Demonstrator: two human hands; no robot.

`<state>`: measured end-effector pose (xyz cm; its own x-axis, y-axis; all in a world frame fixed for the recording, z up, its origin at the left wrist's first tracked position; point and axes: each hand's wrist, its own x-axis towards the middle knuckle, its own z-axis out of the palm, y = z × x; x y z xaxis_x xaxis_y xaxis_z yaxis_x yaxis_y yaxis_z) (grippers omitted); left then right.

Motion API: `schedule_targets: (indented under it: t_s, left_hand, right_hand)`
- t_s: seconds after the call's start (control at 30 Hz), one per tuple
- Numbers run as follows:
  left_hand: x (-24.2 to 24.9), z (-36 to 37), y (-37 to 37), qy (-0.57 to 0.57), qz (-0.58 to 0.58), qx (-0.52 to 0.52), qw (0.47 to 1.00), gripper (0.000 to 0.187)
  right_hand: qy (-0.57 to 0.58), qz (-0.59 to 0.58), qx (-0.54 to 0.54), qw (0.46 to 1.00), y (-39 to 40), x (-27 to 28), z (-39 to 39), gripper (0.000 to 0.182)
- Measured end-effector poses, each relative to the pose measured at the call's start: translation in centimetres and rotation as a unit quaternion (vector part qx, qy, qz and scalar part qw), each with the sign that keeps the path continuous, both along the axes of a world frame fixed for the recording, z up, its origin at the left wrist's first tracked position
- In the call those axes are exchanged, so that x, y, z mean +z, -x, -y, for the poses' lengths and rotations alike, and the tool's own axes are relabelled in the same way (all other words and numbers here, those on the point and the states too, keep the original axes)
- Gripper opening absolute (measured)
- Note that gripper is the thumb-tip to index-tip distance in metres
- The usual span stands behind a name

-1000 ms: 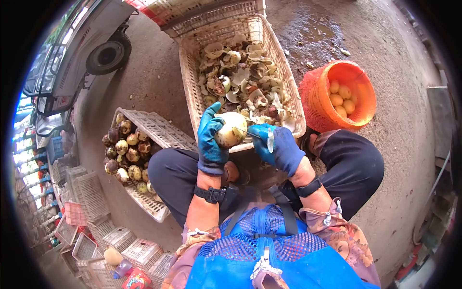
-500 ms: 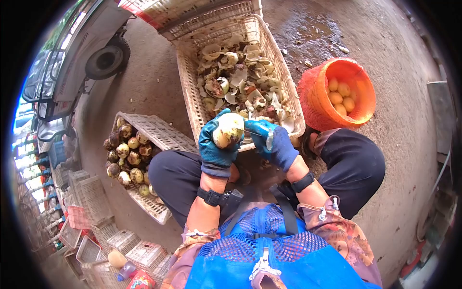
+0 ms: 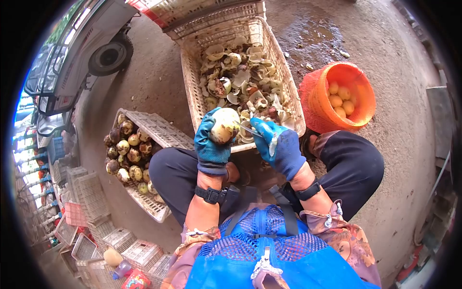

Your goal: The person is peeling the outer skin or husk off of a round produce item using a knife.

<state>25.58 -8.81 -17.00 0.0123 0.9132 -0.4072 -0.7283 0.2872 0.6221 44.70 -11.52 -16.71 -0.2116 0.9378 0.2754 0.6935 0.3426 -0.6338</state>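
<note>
Left hand (image 3: 210, 142), in a blue work glove, wrapped around a round, pale yellow-green fruit (image 3: 224, 124), partly peeled, with fingers curled over its left side and underside. Right hand (image 3: 280, 147), in a matching blue glove, closed on a small knife (image 3: 248, 129) with thin metal blade, tip set against right side of the fruit. Both hands close together above the knees, fruit held just over near rim of a long white plastic lattice crate (image 3: 191, 91). Within that crate: heap of pale, curved peel pieces and brownish husk scraps (image 3: 240, 82), spread over most of its floor. To the right, an orange mesh-walled round basket (image 3: 315, 103), standing on wet concrete ground (image 3: 394, 120) just beside the right knee; inside it, several smooth yellow peeled fruits (image 3: 340, 96). To the left, a second white plastic lattice crate (image 3: 154, 130), tilted, lying beside the left knee; inside it, unpeeled round fruits with mottled brown, purple and green skin (image 3: 126, 154), clustered toward its left end. At lower left, stacks of further white and pink lattice crates (image 3: 91, 231), contents not discernible. At upper left, part of a grey vehicle with black tyre (image 3: 109, 55). Black wrist bands on both forearms; blue mesh apron (image 3: 269, 250) at bottom edge of view.
</note>
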Motion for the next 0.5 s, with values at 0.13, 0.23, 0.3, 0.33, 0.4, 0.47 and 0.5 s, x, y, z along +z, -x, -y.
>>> schedule_targets:
  t_s: [0.13,0.23,0.3,0.33,0.4,0.47,0.5]
  left_hand:
    - [-0.8,-0.1,-0.3,-0.015,-0.01,0.002,1.0,0.038]
    - [-1.1,-0.1,-0.3,-0.005,-0.003,-0.017,1.0,0.036]
    - [-1.0,0.1,-0.4,-0.01,-0.008,-0.022,1.0,0.035]
    - [-0.9,0.1,-0.5,-0.012,-0.01,-0.024,1.0,0.035]
    - [-0.7,0.3,-0.7,0.011,0.002,-0.021,1.0,0.034]
    - [-0.8,0.3,-0.7,0.03,0.005,-0.019,0.999,0.034]
    - [-1.1,0.4,-0.7,0.037,0.001,-0.02,0.999,0.033]
  right_hand:
    - [0.016,0.082,0.006,0.996,0.0,-0.5,0.4,0.041]
    - [0.02,0.158,-0.026,0.987,-0.1,-0.9,0.5,0.044]
    - [0.008,0.163,-0.037,0.986,0.0,-1.5,0.4,0.04]
    - [0.002,0.166,-0.043,0.985,-0.1,-1.7,0.4,0.039]
    - [0.001,0.163,-0.054,0.985,0.0,-1.9,0.2,0.04]
    - [0.006,0.156,-0.065,0.986,0.1,-1.8,0.1,0.041]
    - [0.011,0.149,-0.072,0.986,0.3,-1.5,0.1,0.041]
